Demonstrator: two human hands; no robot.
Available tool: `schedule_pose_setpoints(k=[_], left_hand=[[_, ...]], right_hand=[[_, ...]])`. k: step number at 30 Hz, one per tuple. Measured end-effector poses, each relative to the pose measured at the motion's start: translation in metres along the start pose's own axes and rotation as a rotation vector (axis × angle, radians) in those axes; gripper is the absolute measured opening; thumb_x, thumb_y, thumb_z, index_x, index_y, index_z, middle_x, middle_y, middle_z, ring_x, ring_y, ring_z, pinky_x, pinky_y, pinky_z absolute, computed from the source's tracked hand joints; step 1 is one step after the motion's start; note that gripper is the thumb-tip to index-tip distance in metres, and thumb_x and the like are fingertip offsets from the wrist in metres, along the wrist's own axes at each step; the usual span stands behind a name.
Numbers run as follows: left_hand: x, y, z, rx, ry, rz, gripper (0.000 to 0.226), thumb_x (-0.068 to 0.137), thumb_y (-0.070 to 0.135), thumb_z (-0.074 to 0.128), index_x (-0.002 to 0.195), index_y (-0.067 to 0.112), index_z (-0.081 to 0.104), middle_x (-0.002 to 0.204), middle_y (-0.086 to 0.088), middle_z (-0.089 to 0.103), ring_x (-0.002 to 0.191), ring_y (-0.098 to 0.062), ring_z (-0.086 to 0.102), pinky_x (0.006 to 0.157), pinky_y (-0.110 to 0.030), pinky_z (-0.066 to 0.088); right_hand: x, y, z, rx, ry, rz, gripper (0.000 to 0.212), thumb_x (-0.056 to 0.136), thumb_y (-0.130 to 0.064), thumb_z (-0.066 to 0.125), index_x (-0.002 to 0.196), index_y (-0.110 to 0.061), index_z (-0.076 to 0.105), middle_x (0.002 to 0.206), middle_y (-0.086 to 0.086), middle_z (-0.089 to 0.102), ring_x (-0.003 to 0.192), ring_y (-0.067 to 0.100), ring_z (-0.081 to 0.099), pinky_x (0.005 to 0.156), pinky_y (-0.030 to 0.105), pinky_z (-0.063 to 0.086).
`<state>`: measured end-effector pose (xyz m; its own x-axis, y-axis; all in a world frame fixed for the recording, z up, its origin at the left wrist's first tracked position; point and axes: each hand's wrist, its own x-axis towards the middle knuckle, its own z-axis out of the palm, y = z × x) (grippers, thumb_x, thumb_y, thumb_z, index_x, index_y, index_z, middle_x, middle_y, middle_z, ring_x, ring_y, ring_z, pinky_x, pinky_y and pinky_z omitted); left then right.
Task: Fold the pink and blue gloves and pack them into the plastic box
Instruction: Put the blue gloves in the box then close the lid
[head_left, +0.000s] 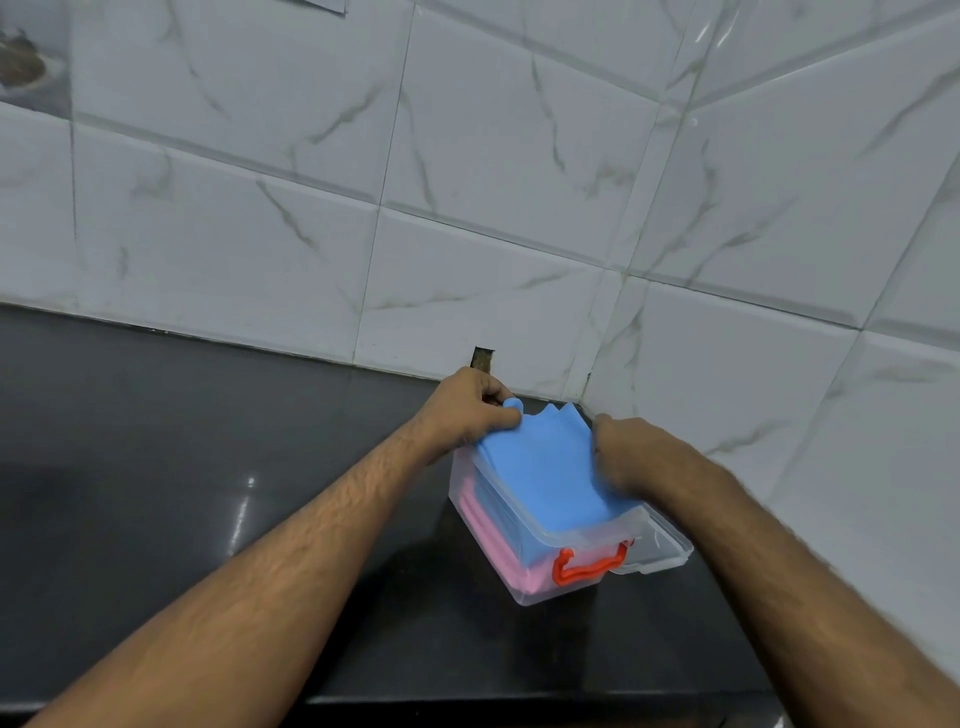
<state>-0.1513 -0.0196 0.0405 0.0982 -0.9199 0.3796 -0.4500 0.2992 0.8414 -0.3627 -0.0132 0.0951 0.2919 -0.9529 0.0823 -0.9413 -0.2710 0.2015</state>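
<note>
A clear plastic box with an orange handle stands on the black counter near the wall corner. Folded pink gloves lie at its bottom, seen through the wall. A blue glove lies on top, its finger ends sticking out over the far rim. My left hand grips the blue glove's far left edge. My right hand presses on the glove's right side; its fingertips are hidden.
The box's clear lid lies beside it on the right, against the tiled wall. The black counter stretches out to the left. The counter's front edge runs below the box.
</note>
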Motion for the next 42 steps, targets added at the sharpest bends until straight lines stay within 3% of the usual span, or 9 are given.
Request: schedule_pose_setpoints(k=[5,10,16,22,30,33,37,42], left_hand=[[-0.001,0.001,0.000,0.019,-0.014,0.023,0.009,0.078,0.022,0.073,0.081,0.015,0.078,0.088,-0.009,0.076,0.075,-0.011,0.064,0.073,-0.033,0.051],[-0.002,0.003,-0.001,0.006,-0.034,0.035,0.010,0.079,0.022,0.073,0.083,0.016,0.079,0.089,-0.009,0.076,0.078,-0.013,0.067,0.075,-0.035,0.054],[-0.002,0.001,-0.003,-0.079,-0.025,0.013,0.007,0.081,0.017,0.075,0.084,0.015,0.080,0.085,-0.009,0.076,0.074,-0.010,0.066,0.073,-0.031,0.052],[-0.002,0.003,-0.005,-0.094,-0.032,-0.006,0.008,0.082,0.016,0.075,0.086,0.013,0.080,0.089,-0.011,0.078,0.077,-0.012,0.068,0.076,-0.032,0.053],[-0.004,0.005,-0.006,-0.129,-0.057,-0.018,0.008,0.081,0.013,0.072,0.084,0.012,0.080,0.078,-0.002,0.075,0.074,-0.012,0.067,0.073,-0.028,0.052],[-0.004,0.005,-0.006,-0.113,-0.056,-0.023,0.008,0.081,0.011,0.072,0.084,0.012,0.080,0.082,-0.007,0.077,0.074,-0.012,0.067,0.073,-0.029,0.053],[-0.004,0.005,-0.003,0.015,-0.050,0.004,0.010,0.077,0.018,0.069,0.080,0.018,0.078,0.077,0.000,0.074,0.070,-0.007,0.063,0.070,-0.028,0.051],[-0.001,0.005,0.001,0.215,-0.012,0.073,0.008,0.078,0.020,0.067,0.082,0.022,0.075,0.083,0.001,0.075,0.077,-0.010,0.067,0.067,-0.022,0.050]], right_hand=[[0.000,0.000,0.002,-0.038,0.085,-0.002,0.023,0.097,-0.012,0.045,0.115,-0.013,0.060,0.110,0.007,0.064,0.088,0.023,0.051,0.073,0.031,0.042],[0.000,0.007,0.000,0.015,0.055,-0.025,0.017,0.104,-0.023,0.049,0.091,-0.016,0.057,0.093,0.005,0.057,0.084,0.023,0.054,0.071,0.031,0.042],[-0.001,0.019,0.007,0.232,-0.005,-0.090,0.025,0.103,-0.032,0.056,0.116,-0.011,0.061,0.110,0.009,0.068,0.102,0.026,0.062,0.091,0.037,0.051],[0.001,0.027,0.009,0.612,-0.149,-0.074,0.022,0.103,-0.029,0.057,0.118,-0.013,0.057,0.106,0.005,0.063,0.080,0.020,0.061,0.058,0.030,0.055],[0.008,0.018,-0.003,0.459,-0.282,-0.091,0.029,0.102,-0.028,0.058,0.122,-0.008,0.053,0.118,0.018,0.063,0.077,0.020,0.058,0.053,0.030,0.056],[0.014,0.002,0.003,0.185,-0.328,-0.108,0.042,0.103,-0.035,0.053,0.136,-0.009,0.046,0.130,0.012,0.059,0.099,0.026,0.062,0.072,0.032,0.052],[0.023,-0.006,0.022,0.110,-0.275,-0.080,0.058,0.102,-0.042,0.053,0.145,-0.007,0.035,0.139,0.014,0.056,0.120,0.030,0.056,0.086,0.034,0.039],[0.020,-0.008,0.045,0.176,-0.056,-0.054,0.050,0.102,-0.036,0.053,0.139,-0.009,0.034,0.130,0.016,0.058,0.111,0.033,0.060,0.082,0.040,0.046]])
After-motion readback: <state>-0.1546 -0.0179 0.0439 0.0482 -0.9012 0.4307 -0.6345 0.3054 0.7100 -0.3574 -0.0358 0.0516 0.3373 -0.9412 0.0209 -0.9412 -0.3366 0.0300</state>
